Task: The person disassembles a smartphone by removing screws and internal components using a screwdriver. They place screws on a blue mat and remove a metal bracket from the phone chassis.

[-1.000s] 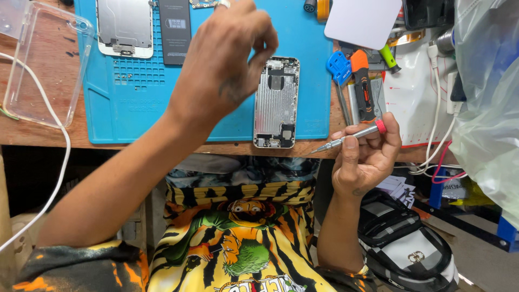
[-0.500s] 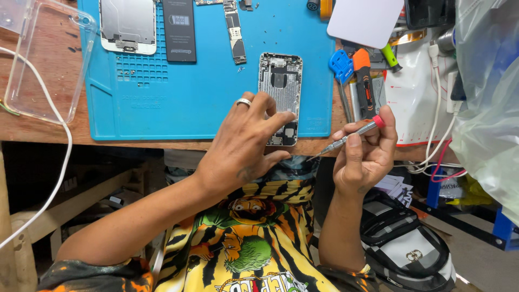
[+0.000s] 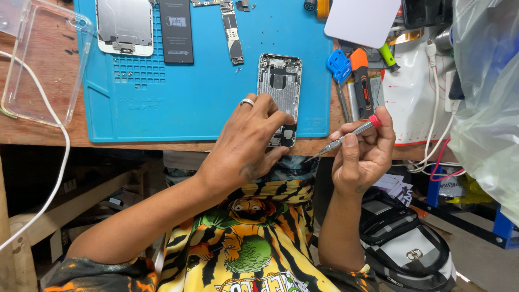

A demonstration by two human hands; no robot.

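On a wooden bench, a blue mat (image 3: 178,108) carries an opened phone shell (image 3: 279,86). The left hand (image 3: 251,143) pins the shell's near end, fingers closed. Just right, the right hand (image 3: 363,157) pinches a red-capped screwdriver (image 3: 346,138); steadying the shell firmly seems wise.

Lighting: bright, even, from above; the blue mat (image 3: 189,97) evenly lit, colours strong. Glare: soft sheen on the clear phone case (image 3: 38,70) at left, pale highlights on the plastic bag (image 3: 486,108) at right. Shadows: short and faint under the left hand (image 3: 251,138); deep dark beneath the desk (image 3: 43,135) edge, lower left. Focus: sharp throughout, no motion blur on either hand. Distortion: slight wide-angle bending toward the corners
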